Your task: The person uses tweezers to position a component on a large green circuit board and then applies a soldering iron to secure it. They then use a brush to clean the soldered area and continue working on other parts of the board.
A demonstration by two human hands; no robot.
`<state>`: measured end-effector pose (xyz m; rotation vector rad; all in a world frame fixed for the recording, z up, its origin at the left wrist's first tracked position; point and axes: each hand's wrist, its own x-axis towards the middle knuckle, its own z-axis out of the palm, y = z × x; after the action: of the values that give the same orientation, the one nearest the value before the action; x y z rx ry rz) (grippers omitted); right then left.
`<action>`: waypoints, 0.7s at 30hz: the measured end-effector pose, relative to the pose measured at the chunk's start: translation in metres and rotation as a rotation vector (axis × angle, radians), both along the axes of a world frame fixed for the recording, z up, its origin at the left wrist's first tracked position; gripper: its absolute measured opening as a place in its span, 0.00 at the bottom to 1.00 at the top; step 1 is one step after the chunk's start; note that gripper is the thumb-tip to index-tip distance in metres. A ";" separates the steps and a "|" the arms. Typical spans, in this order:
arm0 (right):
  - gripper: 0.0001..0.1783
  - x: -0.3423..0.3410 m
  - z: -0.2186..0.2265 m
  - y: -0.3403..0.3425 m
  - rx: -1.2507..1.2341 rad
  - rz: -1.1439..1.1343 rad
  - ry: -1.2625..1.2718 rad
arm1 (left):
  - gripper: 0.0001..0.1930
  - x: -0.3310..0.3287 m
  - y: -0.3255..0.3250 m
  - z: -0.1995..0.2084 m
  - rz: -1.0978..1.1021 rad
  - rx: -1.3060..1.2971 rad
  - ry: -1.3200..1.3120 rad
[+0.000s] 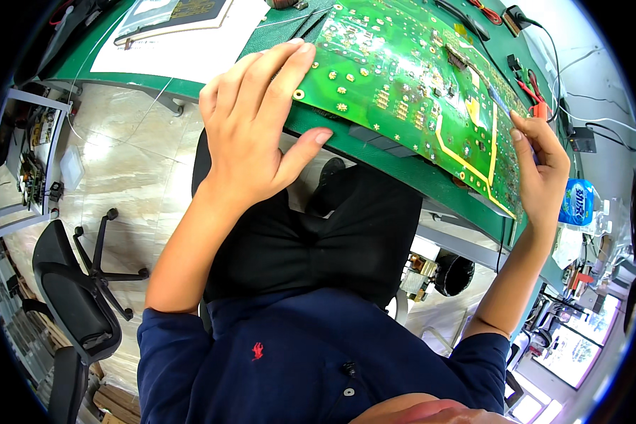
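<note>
A large green circuit board [403, 92] lies tilted on the green bench, its soldered side up, with yellow-outlined areas toward the right. My left hand [251, 116] is at the board's left corner, fingers stretched out, fingertips at its edge and the thumb apart below. In my right hand [542, 159], by the board's right edge, is a slim brush [500, 101] with a blue handle. The brush's brown bristle end rests on or just over the far part of the board; exact contact cannot be told. My right fingers are closed around the handle.
White paper [145, 60] and a dark-covered book [169, 21] lie at the back left. Cables and red clips [540, 109] are beyond the board. A blue-labelled bottle [578, 203] stands at the right. A black office chair [74, 283] is on the floor at left.
</note>
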<state>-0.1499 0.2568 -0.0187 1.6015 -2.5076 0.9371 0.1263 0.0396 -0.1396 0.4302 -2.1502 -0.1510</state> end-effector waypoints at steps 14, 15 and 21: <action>0.10 0.008 0.001 -0.001 0.008 -0.026 0.031 | 0.34 0.003 0.001 0.002 -0.006 0.006 -0.027; 0.10 0.007 0.001 0.000 0.007 -0.023 0.035 | 0.34 0.003 0.001 0.002 -0.006 0.005 -0.026; 0.10 0.008 0.001 0.000 -0.001 -0.017 0.050 | 0.34 0.004 0.001 0.001 -0.006 0.010 -0.026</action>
<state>-0.1422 0.2569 -0.0180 1.5797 -2.4834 0.8852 0.1300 0.0406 -0.1384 0.4333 -2.1777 -0.1606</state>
